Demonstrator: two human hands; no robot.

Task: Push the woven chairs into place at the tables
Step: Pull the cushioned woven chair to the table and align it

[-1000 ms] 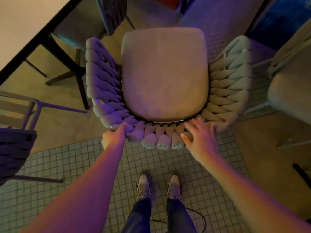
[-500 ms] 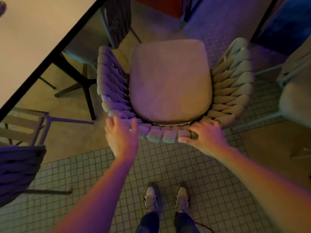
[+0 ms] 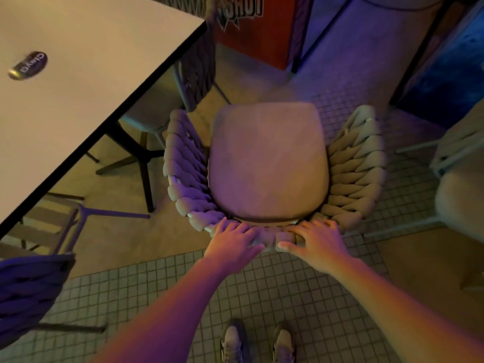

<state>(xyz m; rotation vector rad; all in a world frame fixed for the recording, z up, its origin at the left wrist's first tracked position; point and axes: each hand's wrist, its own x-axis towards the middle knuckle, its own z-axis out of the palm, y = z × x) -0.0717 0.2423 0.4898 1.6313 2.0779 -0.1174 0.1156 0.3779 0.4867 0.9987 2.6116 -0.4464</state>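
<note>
A woven chair [image 3: 269, 163] with a grey seat cushion and thick braided arms stands on the floor right in front of me, its backrest nearest to me. My left hand [image 3: 233, 244] and my right hand [image 3: 317, 242] lie side by side on the top middle of that backrest, fingers draped over the rim and thumbs on the near side. The white table [image 3: 78, 87] with a black edge is to the upper left; the chair stands to the right of its corner, outside the tabletop.
A second woven chair [image 3: 193, 69] sits partly under the table's far side. A dark woven chair [image 3: 26, 292] is at the lower left, another grey one [image 3: 461, 184] at the right. A small dark oval object [image 3: 27, 65] lies on the table. A red sign [image 3: 251, 27] stands behind.
My left hand left the backrest's left corner and came to the middle, beside my right hand. The chair now lies farther from me, and more of the tabletop shows.
</note>
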